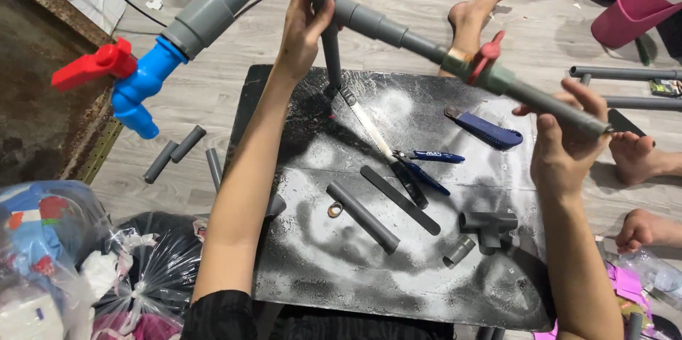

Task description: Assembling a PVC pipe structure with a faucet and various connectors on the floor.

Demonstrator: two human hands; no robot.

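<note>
I hold a grey plastic pipe assembly (pixel 376 24) up above a black worktop (pixel 312 269). My left hand (pixel 304 27) grips its central joint, where an upright pipe and side branches meet. One branch runs to the upper left and ends in a blue tap with a red lever (pixel 135 88). Another branch slopes down to the right through a valve with a red handle (pixel 485 59). My right hand (pixel 561 144) grips the far end of that branch.
On the worktop lie a hacksaw (pixel 383 148), blue-handled pliers (pixel 426 162), a blue utility knife (pixel 486 129), a grey pipe piece (pixel 362 217), a flat black strip (pixel 399 199) and a grey tee fitting (pixel 489 226). Short pipe offcuts (pixel 174 153) lie on the floor at left. Another person's bare feet (pixel 643 155) rest at right. Plastic bags (pixel 85 262) sit at lower left.
</note>
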